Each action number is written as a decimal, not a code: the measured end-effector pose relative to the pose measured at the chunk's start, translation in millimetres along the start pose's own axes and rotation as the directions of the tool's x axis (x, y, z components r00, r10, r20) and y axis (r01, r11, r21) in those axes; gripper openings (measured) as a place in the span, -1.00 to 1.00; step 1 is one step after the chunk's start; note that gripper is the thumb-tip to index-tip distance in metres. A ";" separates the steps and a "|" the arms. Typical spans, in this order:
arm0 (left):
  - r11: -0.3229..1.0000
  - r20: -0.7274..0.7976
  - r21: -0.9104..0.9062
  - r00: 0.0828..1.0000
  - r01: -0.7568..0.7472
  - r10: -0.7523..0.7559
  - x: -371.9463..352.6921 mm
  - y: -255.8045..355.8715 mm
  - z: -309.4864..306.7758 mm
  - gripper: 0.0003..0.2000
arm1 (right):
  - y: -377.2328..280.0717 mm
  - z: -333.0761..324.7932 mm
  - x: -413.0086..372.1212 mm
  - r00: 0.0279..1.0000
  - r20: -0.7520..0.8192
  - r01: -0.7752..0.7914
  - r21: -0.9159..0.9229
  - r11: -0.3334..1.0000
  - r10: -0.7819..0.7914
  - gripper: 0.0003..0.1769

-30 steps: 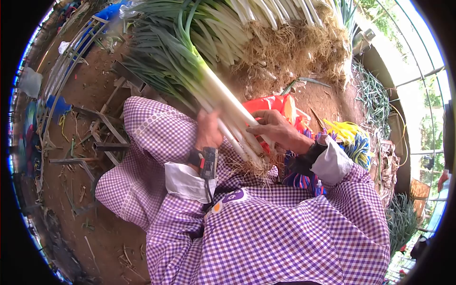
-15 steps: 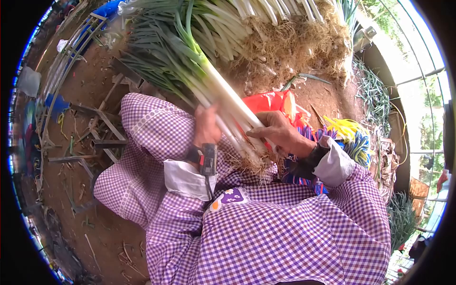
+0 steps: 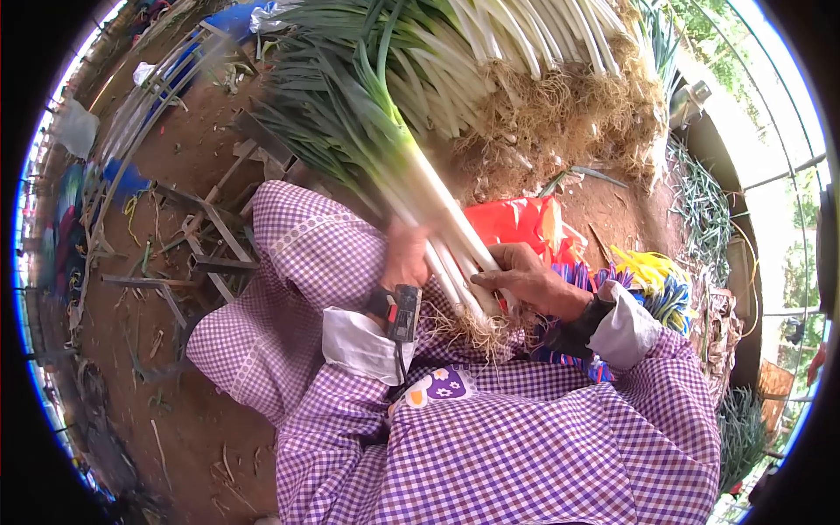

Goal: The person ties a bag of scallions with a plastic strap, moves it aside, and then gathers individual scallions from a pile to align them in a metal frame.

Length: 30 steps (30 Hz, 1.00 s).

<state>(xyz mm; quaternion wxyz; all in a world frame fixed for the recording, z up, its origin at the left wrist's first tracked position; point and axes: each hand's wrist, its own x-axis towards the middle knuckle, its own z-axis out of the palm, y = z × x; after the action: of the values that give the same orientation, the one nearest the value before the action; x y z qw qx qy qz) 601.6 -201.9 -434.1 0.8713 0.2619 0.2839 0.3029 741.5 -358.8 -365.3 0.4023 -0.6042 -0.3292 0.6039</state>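
The leeks (image 3: 437, 201), slanted over the lap (image 3: 429, 348), are pinched near the roots (image 3: 479, 332) by thumb and fingers of the right hand (image 3: 532, 284), whereas the fingers of the blurred left hand (image 3: 408, 255) cannot be judged, so stalks might be dropped if this pinch is loosened.

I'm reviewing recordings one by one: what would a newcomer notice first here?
First, the bunch of leeks slanting across the centre, with the left hand at its side and the right hand gripping near the roots. Then the big leek pile at the top, and the bright red plastic just beyond the right hand.
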 end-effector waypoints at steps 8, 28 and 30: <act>0.995 -0.092 0.028 0.991 -0.091 0.093 -3.1 -6.3 2.7 -0.50 | -16.7 15.7 11.7 0.998 -0.015 -0.065 -0.072 0.995 0.064 -0.62; 0.978 -0.162 0.138 0.971 -0.156 0.177 -3.1 -13.1 -9.4 -0.54 | -16.3 32.0 31.0 0.951 0.115 -0.306 0.186 0.934 0.289 -0.66; 0.985 -0.141 0.092 0.978 -0.143 0.155 -7.8 -6.8 -4.6 -0.54 | -15.8 33.1 30.9 0.944 0.139 -0.326 0.229 0.917 0.301 -0.67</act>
<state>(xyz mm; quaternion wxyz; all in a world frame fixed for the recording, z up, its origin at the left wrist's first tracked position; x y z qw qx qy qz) 596.0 -210.5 -439.0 0.8112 0.2947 0.3394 0.3740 711.7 -321.3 -363.9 0.3557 -0.5627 -0.1696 0.7267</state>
